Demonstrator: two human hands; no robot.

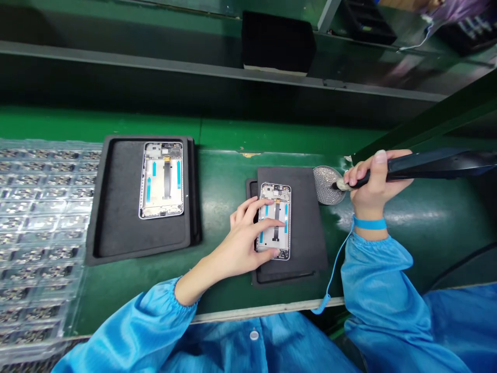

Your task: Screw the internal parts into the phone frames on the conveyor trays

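My left hand [248,235] lies over a phone frame [282,239], fingers spread and fingertips touching its inner face and lower end. This frame has blue strips and a dark flex cable, and it rests on a black foam pad [306,223]. My right hand [375,181] is closed around a black electric screwdriver [423,163], which is held nearly level. Its tip points left, over a round dish [325,192] with a silvery dotted surface, which seems to hold many tiny screws. Whether the tip touches them I cannot tell.
A second phone frame [162,178] lies in a black foam tray [99,223] on the left. Clear plastic trays [37,223] of small parts fill the far left. From my blue wrist strap [369,223] hangs a coiled cord [321,304]. A black block [278,41] stands on the shelf.
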